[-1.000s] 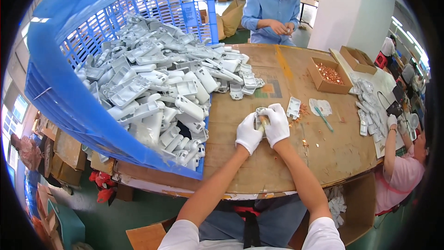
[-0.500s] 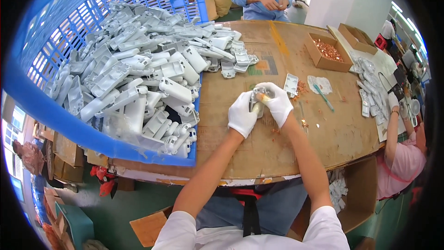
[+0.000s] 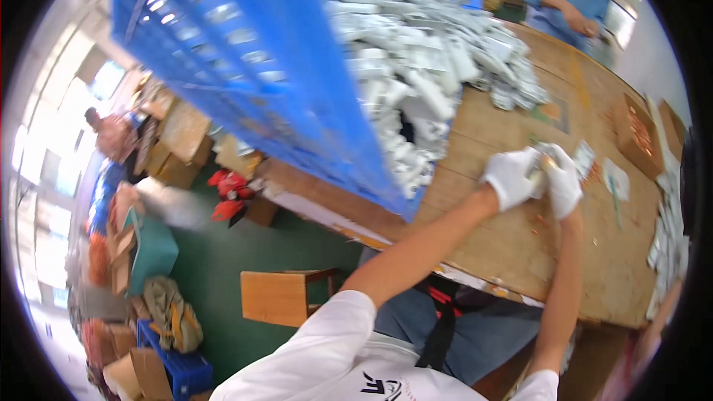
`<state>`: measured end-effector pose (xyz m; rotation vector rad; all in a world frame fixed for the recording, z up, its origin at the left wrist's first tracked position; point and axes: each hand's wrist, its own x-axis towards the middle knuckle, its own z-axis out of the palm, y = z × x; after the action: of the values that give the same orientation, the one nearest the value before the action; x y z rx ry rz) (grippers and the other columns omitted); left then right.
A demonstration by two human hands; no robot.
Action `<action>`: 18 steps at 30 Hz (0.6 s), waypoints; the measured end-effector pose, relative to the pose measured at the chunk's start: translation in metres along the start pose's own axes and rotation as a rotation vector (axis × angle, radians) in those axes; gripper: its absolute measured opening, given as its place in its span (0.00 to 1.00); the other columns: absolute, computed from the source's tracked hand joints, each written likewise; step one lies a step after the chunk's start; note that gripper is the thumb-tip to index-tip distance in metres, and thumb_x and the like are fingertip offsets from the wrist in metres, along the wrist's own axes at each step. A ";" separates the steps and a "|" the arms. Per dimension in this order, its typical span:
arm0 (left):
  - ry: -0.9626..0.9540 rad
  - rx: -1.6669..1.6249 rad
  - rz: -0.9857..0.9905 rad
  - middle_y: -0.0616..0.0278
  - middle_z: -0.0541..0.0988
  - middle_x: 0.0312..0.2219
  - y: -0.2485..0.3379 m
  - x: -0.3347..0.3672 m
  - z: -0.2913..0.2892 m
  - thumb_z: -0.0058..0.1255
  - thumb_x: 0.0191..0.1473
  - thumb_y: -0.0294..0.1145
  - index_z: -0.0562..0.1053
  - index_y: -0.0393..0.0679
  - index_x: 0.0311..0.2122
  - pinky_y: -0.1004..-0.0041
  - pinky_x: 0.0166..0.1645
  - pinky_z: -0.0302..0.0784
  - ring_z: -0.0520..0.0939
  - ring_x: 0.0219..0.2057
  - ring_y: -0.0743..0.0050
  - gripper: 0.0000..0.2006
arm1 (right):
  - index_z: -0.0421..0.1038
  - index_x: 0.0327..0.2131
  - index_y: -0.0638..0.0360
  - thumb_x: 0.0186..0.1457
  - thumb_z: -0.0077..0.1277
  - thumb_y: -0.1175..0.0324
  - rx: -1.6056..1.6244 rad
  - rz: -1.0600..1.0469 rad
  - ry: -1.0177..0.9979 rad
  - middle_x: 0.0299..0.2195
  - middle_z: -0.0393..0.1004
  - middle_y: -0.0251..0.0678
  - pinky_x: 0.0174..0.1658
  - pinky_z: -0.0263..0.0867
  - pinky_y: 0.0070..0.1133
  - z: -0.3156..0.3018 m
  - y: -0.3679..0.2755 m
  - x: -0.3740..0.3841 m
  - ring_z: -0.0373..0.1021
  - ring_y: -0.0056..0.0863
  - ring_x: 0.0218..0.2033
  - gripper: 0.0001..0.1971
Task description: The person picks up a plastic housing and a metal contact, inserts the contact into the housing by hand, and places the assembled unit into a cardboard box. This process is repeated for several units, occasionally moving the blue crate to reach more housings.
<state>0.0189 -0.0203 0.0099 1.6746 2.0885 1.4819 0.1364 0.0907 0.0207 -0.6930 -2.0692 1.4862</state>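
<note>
My left hand (image 3: pixel 511 180) and my right hand (image 3: pixel 563 186), both in white gloves, are together over the cardboard-covered table (image 3: pixel 490 230). Between them they grip a small pale plastic casing (image 3: pixel 536 176), mostly covered by the gloves. The fingers of both hands are closed round it. Just right of my right hand lies another pale casing (image 3: pixel 584 154), with small copper-coloured parts (image 3: pixel 594 173) beside it. A thin teal hand tool (image 3: pixel 615 197) rests on a whitish sheet farther right. To the left, pale grey casings (image 3: pixel 438 59) are heaped up, spilling onto the table.
A large blue plastic crate (image 3: pixel 338 115) stands left of the heap. At the right is a cardboard box (image 3: pixel 640 156) of copper-coloured parts. A person in blue (image 3: pixel 561 0) is across the table. A wooden stool (image 3: pixel 273 297) stands on the green floor, left of my legs.
The view has swung left, so the table and hands appear farther right and more floor shows at left. Both hands still hold the casing together.
</note>
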 end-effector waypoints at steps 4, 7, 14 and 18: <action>-0.017 -0.006 -0.027 0.47 0.79 0.27 0.002 -0.003 -0.007 0.53 0.51 0.42 0.70 0.44 0.33 0.52 0.34 0.76 0.81 0.30 0.43 0.12 | 0.70 0.38 0.64 0.60 0.46 0.70 -0.008 -0.069 -0.047 0.31 0.69 0.26 0.39 0.62 0.16 -0.003 0.004 0.005 0.63 0.14 0.35 0.08; 0.030 -0.055 0.013 0.47 0.79 0.27 0.004 -0.005 0.001 0.53 0.51 0.40 0.71 0.44 0.35 0.52 0.34 0.76 0.81 0.30 0.42 0.11 | 0.70 0.36 0.63 0.59 0.44 0.69 0.024 -0.080 -0.038 0.30 0.68 0.25 0.39 0.61 0.16 -0.006 -0.002 0.000 0.62 0.14 0.34 0.08; 0.004 0.029 -0.019 0.47 0.79 0.23 0.000 -0.006 0.003 0.51 0.52 0.40 0.69 0.41 0.34 0.51 0.32 0.75 0.80 0.27 0.43 0.12 | 0.69 0.35 0.63 0.59 0.42 0.72 0.064 -0.087 -0.082 0.30 0.66 0.25 0.38 0.57 0.15 -0.009 0.002 0.002 0.60 0.14 0.33 0.06; 0.007 -0.007 -0.039 0.46 0.78 0.22 -0.001 -0.002 -0.001 0.50 0.53 0.40 0.68 0.41 0.35 0.50 0.32 0.74 0.80 0.27 0.41 0.12 | 0.69 0.35 0.63 0.61 0.47 0.69 0.130 0.008 -0.066 0.29 0.66 0.24 0.36 0.57 0.14 -0.013 0.014 0.011 0.60 0.13 0.32 0.07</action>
<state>0.0183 -0.0220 0.0083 1.6186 2.1041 1.4842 0.1387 0.1106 0.0118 -0.6100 -1.9983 1.6513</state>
